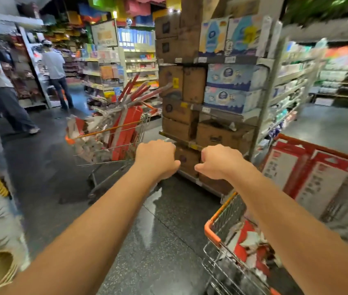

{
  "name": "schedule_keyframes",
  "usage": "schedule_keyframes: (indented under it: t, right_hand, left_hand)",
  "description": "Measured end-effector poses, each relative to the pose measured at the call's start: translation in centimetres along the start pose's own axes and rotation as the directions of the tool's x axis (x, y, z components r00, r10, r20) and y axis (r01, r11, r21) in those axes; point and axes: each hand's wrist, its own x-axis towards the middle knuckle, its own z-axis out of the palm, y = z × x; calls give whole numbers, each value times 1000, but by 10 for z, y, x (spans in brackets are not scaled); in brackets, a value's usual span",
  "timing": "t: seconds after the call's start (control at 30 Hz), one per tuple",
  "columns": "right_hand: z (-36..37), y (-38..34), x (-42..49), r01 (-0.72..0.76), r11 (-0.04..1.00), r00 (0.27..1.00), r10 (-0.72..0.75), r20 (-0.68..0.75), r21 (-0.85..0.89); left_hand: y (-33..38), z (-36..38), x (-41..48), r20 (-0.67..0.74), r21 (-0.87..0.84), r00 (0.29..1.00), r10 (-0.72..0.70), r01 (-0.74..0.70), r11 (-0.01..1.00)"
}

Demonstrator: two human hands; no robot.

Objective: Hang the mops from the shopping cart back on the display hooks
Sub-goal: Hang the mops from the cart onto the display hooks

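A wire shopping cart (84, 136) with orange trim stands ahead on the left. It is stuffed with mops (126, 116) in red and white packaging, their handles sticking up to the right. Both my arms stretch forward over the floor. My left hand (157, 158) and my right hand (220, 160) hover side by side, just right of that cart and in front of the shelf end. Their fingers are curled under, their thumbs point at each other, and they hold nothing. No display hooks are in sight.
A second orange-rimmed cart (211, 226) with red and white packs sits at my lower right, a third cart (318, 149) with boxed goods beyond it. A shelf end (211, 92) of cartons and tissue packs stands straight ahead. Two people (2, 81) stand in the left aisle.
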Motion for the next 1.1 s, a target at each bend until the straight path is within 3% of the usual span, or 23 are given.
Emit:
schedule_keyframes:
  t: [0.33, 0.5, 0.8, 1.1]
  right_hand:
    - [18, 137, -84, -336, 941, 941, 334, 60, 43]
    - [28, 195, -120, -419, 907, 907, 416, 61, 46]
    - [37, 287, -163, -380, 925, 921, 378, 91, 6]
    - [49, 357, -169, -241, 970, 962, 240, 133, -9]
  left_hand:
    - [156, 12, 12, -70, -86, 943, 326, -331, 940]
    - [227, 18, 5, -11, -129, 913, 407, -405, 905]
    - [333, 33, -9, 36, -107, 928, 371, -366, 924]
    - [400, 59, -16, 46, -136, 981, 191, -183, 974]
